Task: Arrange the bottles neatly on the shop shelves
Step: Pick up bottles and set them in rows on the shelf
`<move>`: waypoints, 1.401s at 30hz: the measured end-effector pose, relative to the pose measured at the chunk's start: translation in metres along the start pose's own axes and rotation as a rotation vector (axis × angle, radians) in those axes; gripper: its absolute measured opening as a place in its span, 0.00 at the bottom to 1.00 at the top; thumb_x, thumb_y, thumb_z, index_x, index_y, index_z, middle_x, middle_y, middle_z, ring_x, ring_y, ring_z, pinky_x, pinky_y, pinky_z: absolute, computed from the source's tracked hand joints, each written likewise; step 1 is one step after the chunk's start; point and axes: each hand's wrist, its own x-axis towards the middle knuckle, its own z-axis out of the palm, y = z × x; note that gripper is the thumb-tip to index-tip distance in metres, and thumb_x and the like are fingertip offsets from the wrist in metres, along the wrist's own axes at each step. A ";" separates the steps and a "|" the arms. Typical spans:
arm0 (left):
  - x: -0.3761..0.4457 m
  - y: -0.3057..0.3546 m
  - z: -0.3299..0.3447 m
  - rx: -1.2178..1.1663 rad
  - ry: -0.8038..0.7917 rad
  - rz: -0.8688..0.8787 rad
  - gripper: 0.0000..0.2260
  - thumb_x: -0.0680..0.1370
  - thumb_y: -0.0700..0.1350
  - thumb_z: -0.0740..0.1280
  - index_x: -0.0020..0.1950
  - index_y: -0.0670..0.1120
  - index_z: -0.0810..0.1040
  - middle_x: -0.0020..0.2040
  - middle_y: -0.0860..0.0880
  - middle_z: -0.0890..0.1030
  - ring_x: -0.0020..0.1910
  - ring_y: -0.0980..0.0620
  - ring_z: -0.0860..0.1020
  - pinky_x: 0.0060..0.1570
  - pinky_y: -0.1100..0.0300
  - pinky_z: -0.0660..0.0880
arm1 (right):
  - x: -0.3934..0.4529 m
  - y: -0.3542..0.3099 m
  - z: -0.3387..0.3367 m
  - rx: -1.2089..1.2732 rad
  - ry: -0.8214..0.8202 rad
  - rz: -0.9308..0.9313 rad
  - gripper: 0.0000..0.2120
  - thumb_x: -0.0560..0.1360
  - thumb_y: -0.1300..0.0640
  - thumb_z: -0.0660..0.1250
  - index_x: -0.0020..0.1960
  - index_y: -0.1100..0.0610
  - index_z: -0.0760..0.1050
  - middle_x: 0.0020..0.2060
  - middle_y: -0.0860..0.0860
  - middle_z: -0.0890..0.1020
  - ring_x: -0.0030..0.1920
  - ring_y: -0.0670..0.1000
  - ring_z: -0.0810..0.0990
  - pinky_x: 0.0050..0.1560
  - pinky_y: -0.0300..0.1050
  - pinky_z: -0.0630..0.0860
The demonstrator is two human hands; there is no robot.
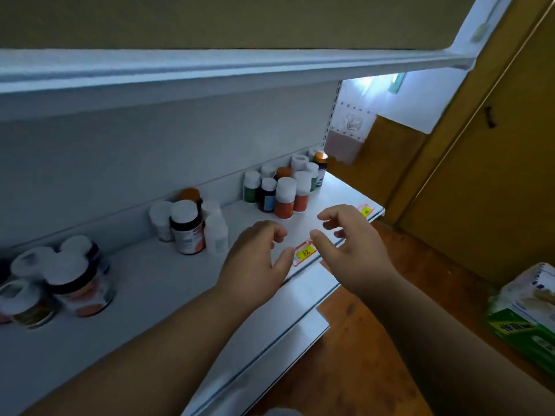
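Where blur smears them, leftmost bottles (72, 280) cut off, labels unreadable.

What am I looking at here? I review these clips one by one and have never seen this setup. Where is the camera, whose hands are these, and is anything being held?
There is no machine here. A person wears one wide-angle camera on the head, looking forward and down, so both arms reach in from the bottom. The left hand and right hand hover with loosely curled fingers over the front edge of a white metal shop shelf; neither holds anything. On the shelf stand three loose clusters of white-capped pill bottles: one at the far right end, one in the middle, one blurred at the near left. A yellow price tag sits on the shelf edge between the hands. A green and white packet lies at the right.
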 end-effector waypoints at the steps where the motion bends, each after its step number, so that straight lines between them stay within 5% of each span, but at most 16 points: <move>1: 0.012 0.002 0.006 0.007 -0.002 -0.001 0.08 0.76 0.52 0.67 0.54 0.55 0.72 0.50 0.58 0.74 0.49 0.59 0.72 0.45 0.64 0.68 | 0.013 0.009 -0.002 0.010 -0.013 0.014 0.12 0.76 0.48 0.67 0.58 0.45 0.70 0.53 0.41 0.74 0.53 0.41 0.74 0.49 0.37 0.74; 7: 0.071 0.007 0.050 0.046 0.015 -0.172 0.08 0.78 0.52 0.67 0.53 0.57 0.70 0.49 0.57 0.72 0.49 0.58 0.71 0.43 0.67 0.64 | 0.110 0.078 0.008 0.017 -0.111 0.014 0.16 0.78 0.50 0.64 0.65 0.44 0.68 0.62 0.45 0.73 0.55 0.45 0.76 0.49 0.39 0.75; 13: 0.116 0.021 0.106 0.072 0.094 -0.343 0.08 0.78 0.54 0.66 0.54 0.58 0.70 0.49 0.58 0.71 0.49 0.59 0.72 0.44 0.66 0.67 | 0.198 0.142 0.025 0.011 -0.232 -0.174 0.14 0.76 0.52 0.66 0.61 0.47 0.70 0.58 0.49 0.75 0.52 0.52 0.77 0.52 0.48 0.77; 18: 0.150 0.038 0.143 0.065 0.146 -0.439 0.06 0.79 0.53 0.65 0.54 0.57 0.70 0.51 0.57 0.74 0.51 0.57 0.74 0.49 0.61 0.73 | 0.264 0.177 0.026 -0.196 -0.450 -0.338 0.27 0.79 0.59 0.61 0.75 0.51 0.58 0.76 0.49 0.58 0.69 0.56 0.70 0.65 0.49 0.72; 21: 0.161 0.044 0.160 0.062 0.177 -0.477 0.07 0.78 0.54 0.65 0.54 0.57 0.71 0.50 0.58 0.75 0.50 0.57 0.75 0.47 0.61 0.73 | 0.290 0.190 0.034 -0.346 -0.597 -0.438 0.30 0.79 0.60 0.60 0.77 0.54 0.53 0.78 0.49 0.51 0.72 0.59 0.65 0.66 0.53 0.71; 27: 0.165 0.046 0.176 0.075 0.200 -0.536 0.06 0.79 0.54 0.64 0.54 0.59 0.69 0.49 0.62 0.72 0.50 0.60 0.73 0.45 0.66 0.69 | 0.290 0.211 0.048 -0.236 -0.439 -0.490 0.17 0.75 0.62 0.63 0.63 0.52 0.67 0.67 0.49 0.67 0.51 0.60 0.80 0.43 0.56 0.81; 32: 0.162 0.041 0.188 0.079 0.221 -0.570 0.06 0.78 0.53 0.64 0.53 0.59 0.69 0.46 0.62 0.71 0.48 0.61 0.73 0.47 0.63 0.72 | 0.301 0.210 0.046 -0.302 -0.447 -0.539 0.21 0.74 0.64 0.65 0.63 0.51 0.65 0.66 0.51 0.68 0.47 0.61 0.80 0.39 0.53 0.80; 37: 0.155 0.042 0.187 0.113 0.238 -0.569 0.07 0.78 0.53 0.65 0.55 0.57 0.72 0.48 0.60 0.73 0.48 0.60 0.73 0.50 0.58 0.75 | 0.306 0.202 0.036 -0.407 -0.522 -0.597 0.23 0.77 0.47 0.64 0.69 0.52 0.64 0.64 0.56 0.68 0.54 0.60 0.78 0.46 0.49 0.76; 42: 0.146 0.039 0.178 0.108 0.306 -0.563 0.11 0.76 0.54 0.67 0.57 0.56 0.72 0.50 0.60 0.73 0.49 0.59 0.73 0.51 0.58 0.74 | 0.291 0.208 0.022 -0.155 -0.415 -0.409 0.24 0.76 0.36 0.53 0.53 0.56 0.71 0.51 0.53 0.75 0.43 0.53 0.78 0.41 0.49 0.78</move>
